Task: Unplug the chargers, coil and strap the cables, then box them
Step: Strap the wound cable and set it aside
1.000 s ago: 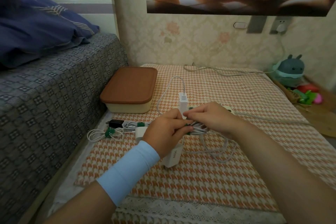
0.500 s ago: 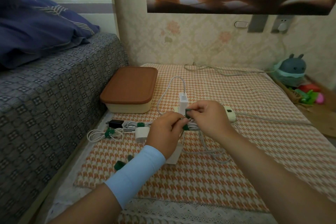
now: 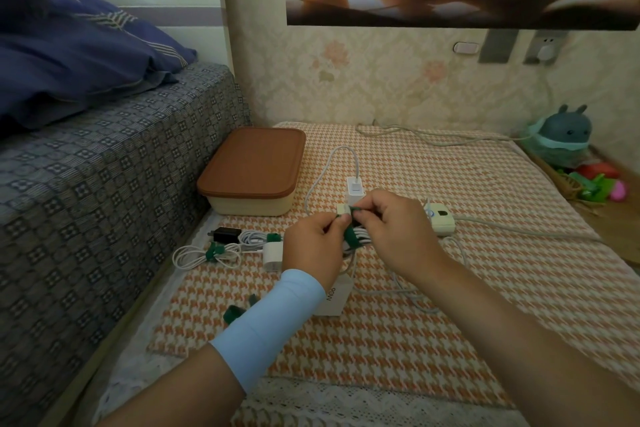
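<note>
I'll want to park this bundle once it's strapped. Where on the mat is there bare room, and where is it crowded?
Bare: the mat between right forearm and its right edge; also between power strip and wall cable. Crowded: the left side from box to sleeve: black charger, white charger, strapped cables, loose straps.

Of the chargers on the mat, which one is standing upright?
The tall white charger at the power strip, with a cable looping from its top. The black charger and the small white charger lie flat.

Bare arms, one banded wrist

A smooth pale-blue sleeve band (image 3: 268, 329) wraps the left wrist; the right forearm (image 3: 502, 329) wears nothing.
</note>
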{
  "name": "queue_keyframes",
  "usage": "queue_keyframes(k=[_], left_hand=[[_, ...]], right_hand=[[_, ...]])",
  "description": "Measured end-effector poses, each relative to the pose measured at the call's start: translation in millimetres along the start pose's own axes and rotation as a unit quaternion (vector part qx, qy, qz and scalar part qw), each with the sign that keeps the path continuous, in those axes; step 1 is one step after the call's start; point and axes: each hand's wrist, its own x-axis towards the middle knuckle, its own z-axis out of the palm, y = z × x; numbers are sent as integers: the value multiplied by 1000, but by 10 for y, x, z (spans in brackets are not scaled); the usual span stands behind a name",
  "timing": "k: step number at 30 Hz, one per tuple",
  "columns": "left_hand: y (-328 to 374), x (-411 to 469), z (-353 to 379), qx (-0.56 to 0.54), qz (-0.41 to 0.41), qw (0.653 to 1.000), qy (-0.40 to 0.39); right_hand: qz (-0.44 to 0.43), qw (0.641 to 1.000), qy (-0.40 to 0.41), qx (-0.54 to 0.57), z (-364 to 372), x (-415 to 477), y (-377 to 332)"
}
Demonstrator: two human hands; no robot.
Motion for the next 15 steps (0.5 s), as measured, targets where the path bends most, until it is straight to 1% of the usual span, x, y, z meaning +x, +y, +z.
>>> queue_keyframes(k=[3, 5, 7, 10, 12, 14, 15], left_hand=[[17, 32, -33, 0, -39, 999, -12], [33, 63, -48, 22, -44, 998, -30], [61, 85, -56, 51, -35, 997, -51], [113, 61, -25, 102, 1, 991, -81], [156, 33, 6, 144, 27, 984, -99], [204, 16, 32, 201, 74, 971, -106], [233, 1, 48, 221, 101, 964, -109]], right_hand=[[121, 993, 8, 3, 82, 22, -54], [163, 987, -6, 0, 96, 31, -87], [202, 978, -44, 8, 41, 60, -112], [293, 945, -141, 48, -102, 120, -149], [316, 929, -191, 20, -157, 133, -150], [318, 927, -201, -6, -176, 138, -136], [320, 928, -190, -2, -175, 148, -105]])
